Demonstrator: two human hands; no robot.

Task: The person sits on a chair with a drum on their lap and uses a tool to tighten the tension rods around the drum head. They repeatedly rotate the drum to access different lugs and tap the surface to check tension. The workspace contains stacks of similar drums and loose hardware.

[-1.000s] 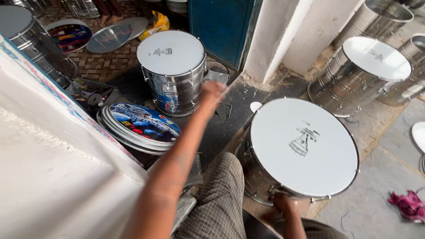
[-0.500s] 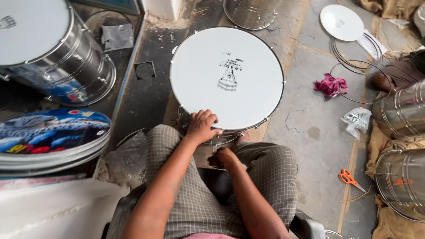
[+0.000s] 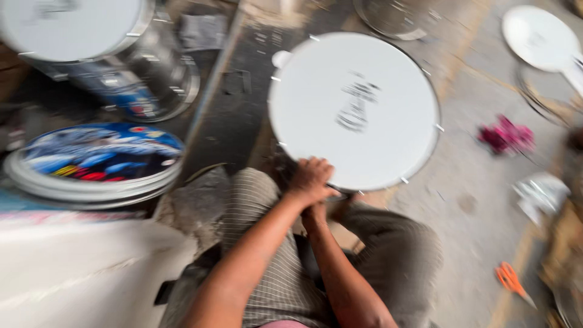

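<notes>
A round drum (image 3: 355,106) with a white skin and a dark print in its middle stands on the floor between my knees. My left hand (image 3: 311,179) rests on its near rim, fingers curled over the edge. Just below it my right hand (image 3: 316,214) is tucked under the rim, mostly hidden by the left hand. Whether it holds anything cannot be seen. The frame is motion blurred.
A metal-shelled drum (image 3: 109,67) stands at top left, with a stack of colourful printed drum skins (image 3: 97,161) below it. A loose white skin (image 3: 540,36) lies top right. A pink rag (image 3: 505,136) and orange scissors (image 3: 510,280) lie on the concrete floor at right.
A second ago my left arm reached out toward the far drum; it has since come back onto the near rim of the white drum. The view has swung down over that drum.
</notes>
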